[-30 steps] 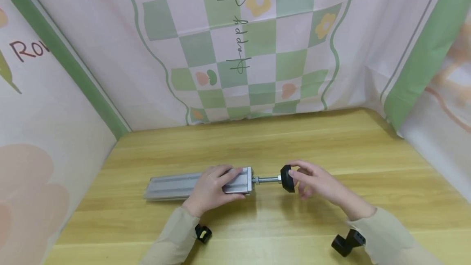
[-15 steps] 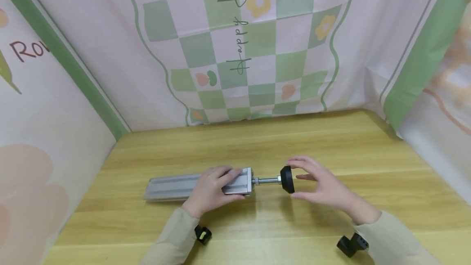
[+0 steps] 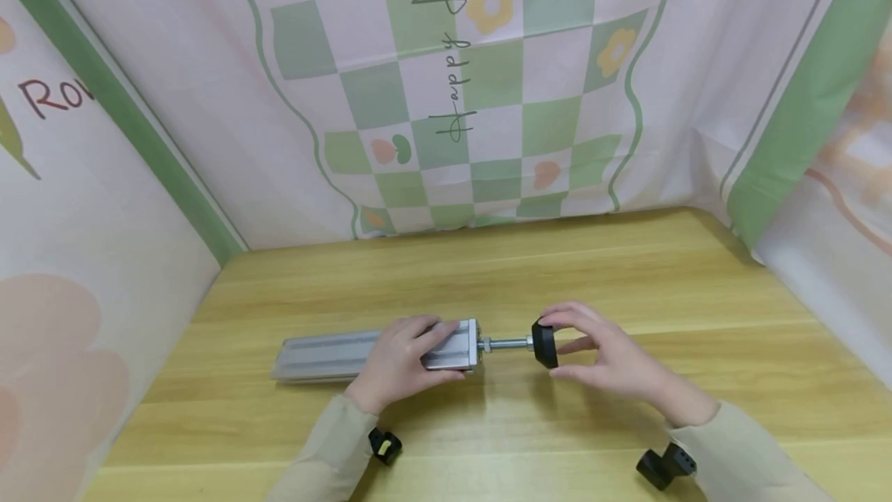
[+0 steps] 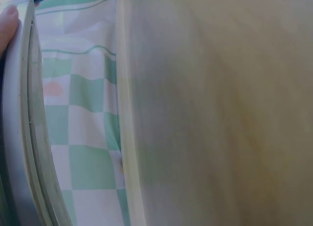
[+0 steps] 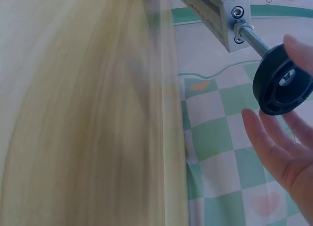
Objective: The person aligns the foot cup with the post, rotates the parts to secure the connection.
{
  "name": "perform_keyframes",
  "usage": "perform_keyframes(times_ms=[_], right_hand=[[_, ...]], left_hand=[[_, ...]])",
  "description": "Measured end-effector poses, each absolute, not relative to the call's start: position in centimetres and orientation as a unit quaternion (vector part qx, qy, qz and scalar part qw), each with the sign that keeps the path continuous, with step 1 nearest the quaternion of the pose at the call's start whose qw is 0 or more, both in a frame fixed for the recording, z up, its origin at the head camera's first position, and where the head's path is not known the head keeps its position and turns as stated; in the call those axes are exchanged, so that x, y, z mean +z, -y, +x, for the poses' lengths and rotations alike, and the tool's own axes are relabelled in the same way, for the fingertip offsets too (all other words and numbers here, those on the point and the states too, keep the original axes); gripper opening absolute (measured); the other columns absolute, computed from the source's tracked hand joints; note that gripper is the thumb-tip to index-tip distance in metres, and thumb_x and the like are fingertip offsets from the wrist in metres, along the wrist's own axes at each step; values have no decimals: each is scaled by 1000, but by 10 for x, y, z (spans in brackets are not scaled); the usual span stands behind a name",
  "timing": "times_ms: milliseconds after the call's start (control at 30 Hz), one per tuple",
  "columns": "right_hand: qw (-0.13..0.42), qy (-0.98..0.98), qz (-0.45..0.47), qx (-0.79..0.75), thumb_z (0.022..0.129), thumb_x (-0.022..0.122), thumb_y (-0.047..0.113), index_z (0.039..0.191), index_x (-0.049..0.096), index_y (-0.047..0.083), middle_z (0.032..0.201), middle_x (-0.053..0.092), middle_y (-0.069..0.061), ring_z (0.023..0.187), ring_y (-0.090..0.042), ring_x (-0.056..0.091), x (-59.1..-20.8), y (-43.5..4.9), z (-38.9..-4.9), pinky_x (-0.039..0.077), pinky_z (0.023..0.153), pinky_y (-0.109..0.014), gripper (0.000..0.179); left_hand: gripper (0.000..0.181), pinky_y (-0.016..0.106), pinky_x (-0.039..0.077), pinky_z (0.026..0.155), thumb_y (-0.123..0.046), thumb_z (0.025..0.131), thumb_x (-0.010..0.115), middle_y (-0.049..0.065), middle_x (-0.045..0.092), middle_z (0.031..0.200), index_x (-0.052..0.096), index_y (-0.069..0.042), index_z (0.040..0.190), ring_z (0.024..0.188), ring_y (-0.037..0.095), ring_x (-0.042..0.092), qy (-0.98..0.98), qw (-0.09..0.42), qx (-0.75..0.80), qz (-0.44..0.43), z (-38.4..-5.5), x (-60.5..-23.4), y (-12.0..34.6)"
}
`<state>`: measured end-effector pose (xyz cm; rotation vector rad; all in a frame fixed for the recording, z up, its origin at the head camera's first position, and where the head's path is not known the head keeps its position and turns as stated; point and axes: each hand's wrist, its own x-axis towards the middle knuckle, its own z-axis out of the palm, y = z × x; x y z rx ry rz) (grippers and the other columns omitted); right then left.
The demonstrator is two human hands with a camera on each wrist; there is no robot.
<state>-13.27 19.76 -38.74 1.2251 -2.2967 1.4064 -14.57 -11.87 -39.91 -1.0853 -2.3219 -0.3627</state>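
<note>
A silver aluminium extrusion (image 3: pixel 317 355) lies lengthwise across the wooden table in the head view. My left hand (image 3: pixel 400 359) grips it near its right end, fingers over the top and thumb along the near side. From the end plate a threaded rod (image 3: pixel 509 343) with a nut sticks out to the right. It carries a black round levelling foot (image 3: pixel 543 345). My right hand (image 3: pixel 613 359) holds this foot by the rim, thumb on the near side and fingers on the far side. In the right wrist view the hollow underside of the foot (image 5: pixel 262 84) shows, with fingertips at its edge.
The wooden tabletop (image 3: pixel 488 269) stretches around the extrusion on all sides. Behind it hangs a checkered green and white cloth (image 3: pixel 488 130), with more printed cloth at left and right. Small black cameras are worn at the left wrist (image 3: pixel 385 446) and right wrist (image 3: pixel 665 466).
My right hand's fingers spread away from the foot half a second ago, and now close on its rim again. The left hand and the extrusion stay nearly where they were.
</note>
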Motion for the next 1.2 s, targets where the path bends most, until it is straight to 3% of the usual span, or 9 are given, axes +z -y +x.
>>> perform_keyframes(times_ms=[333,567,700,967,1200], right_hand=[[-26,793,304,528,82,72,4,128,48,-4,116,53,-27,91,-3,61,-379,-197,-128,58,68,-28,53],[-104,784,246,560,92,61,10,135,40,-7,116,51,-29,88,-6,63,-374,-198,-129,58,70,-36,51],[-122,783,226,567,95,58,13,136,37,-8,116,49,-30,88,-8,64,-373,-197,-129,58,70,-40,51],[-147,798,170,559,98,51,23,136,35,-10,110,55,-27,74,-27,66,-372,-195,-131,58,66,-39,53],[-181,783,163,572,101,43,28,129,39,-13,88,63,-15,67,-30,66,-371,-193,-134,58,63,-41,50]], left_hand=[[69,34,54,82,-51,65,81,6,64,106,64,-17,123,87,17,65,862,273,-136,-406,-145,-399,119],[70,34,54,82,-52,65,81,6,64,106,64,-17,124,86,16,65,861,273,-138,-407,-145,-400,120],[69,33,55,81,-51,66,81,5,64,105,64,-18,124,85,16,65,861,272,-140,-407,-146,-400,119],[69,33,54,82,-52,66,80,5,65,106,64,-17,123,85,15,65,860,273,-136,-408,-146,-399,119],[69,33,55,82,-52,66,81,5,64,105,64,-17,123,85,16,65,861,269,-140,-408,-145,-399,118]])
